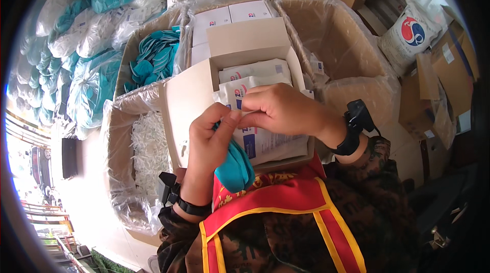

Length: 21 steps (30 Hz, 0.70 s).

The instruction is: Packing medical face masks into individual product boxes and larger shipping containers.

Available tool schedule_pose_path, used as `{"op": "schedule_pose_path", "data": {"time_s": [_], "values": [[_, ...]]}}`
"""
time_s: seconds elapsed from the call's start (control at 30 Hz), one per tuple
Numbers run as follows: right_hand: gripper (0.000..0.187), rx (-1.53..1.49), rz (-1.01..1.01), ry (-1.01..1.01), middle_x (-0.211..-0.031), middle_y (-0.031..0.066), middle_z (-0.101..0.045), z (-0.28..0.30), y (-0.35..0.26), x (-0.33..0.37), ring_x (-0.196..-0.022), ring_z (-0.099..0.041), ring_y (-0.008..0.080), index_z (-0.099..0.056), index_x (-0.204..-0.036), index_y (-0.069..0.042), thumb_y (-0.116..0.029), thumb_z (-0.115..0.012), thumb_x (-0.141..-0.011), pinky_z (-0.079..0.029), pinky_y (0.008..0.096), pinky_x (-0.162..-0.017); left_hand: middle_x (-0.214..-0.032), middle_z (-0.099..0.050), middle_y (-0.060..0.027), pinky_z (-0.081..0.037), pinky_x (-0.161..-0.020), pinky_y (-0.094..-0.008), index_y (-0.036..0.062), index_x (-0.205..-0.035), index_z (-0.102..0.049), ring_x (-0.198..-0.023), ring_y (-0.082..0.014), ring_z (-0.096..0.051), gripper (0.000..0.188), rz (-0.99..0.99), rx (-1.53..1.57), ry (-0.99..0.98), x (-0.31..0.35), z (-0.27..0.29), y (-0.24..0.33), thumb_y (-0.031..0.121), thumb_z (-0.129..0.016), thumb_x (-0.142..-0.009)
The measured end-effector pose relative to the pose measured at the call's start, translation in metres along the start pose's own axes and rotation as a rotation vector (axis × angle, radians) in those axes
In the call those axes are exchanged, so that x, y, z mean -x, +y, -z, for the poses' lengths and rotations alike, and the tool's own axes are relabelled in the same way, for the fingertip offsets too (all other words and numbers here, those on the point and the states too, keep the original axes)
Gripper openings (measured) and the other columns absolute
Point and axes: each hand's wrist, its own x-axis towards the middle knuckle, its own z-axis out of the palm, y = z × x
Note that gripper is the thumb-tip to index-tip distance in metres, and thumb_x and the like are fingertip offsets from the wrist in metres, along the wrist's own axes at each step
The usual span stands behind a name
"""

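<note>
My left hand [208, 135] is closed around a few teal oval fabric pads [235, 167], which hang below its fingers. My right hand [283, 109] is in a pinch, its fingertips meeting my left thumb; whatever lies between them is too small to make out. Both hands are above an open cardboard box [247, 39] with its flaps spread. White printed packets [279, 146] fill this box, partly hidden by my hands.
Large plastic-lined cartons surround the box: one with loose teal pads [155, 58], one with white shreds [149, 143], one with white boxes [212, 19], and another at the right [342, 33]. Bulging bags [97, 89] are piled at far left. A white sack [408, 35] leans at right.
</note>
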Motion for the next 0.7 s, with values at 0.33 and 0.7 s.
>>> {"op": "schedule_pose_path", "data": {"time_s": [0.33,0.7], "values": [[0.005,0.596,0.311,0.075,-0.077,0.0009,-0.054,0.004,-0.029,0.01,-0.076,-0.055,0.0179,-0.059,-0.078,-0.01,-0.015,-0.06,-0.078,-0.045,0.0323,-0.065,-0.072,-0.059,0.0041,-0.039,-0.058,-0.0182,0.007,-0.08,-0.061,-0.064,-0.0022,-0.05,0.02,0.18,0.458,0.013,0.004,-0.012,-0.002,0.015,-0.06,-0.098],[0.005,0.525,0.296,0.093,-0.074,0.0017,-0.052,0.011,-0.036,0.022,-0.073,-0.056,0.0193,-0.059,-0.077,-0.01,-0.014,-0.063,-0.077,-0.044,0.0325,-0.063,-0.071,-0.054,0.0069,-0.034,-0.061,-0.0201,0.0039,-0.078,-0.062,-0.069,-0.0023,-0.043,0.019,0.209,0.387,0.011,0.004,-0.02,0.0,0.014,-0.067,-0.093]]}}
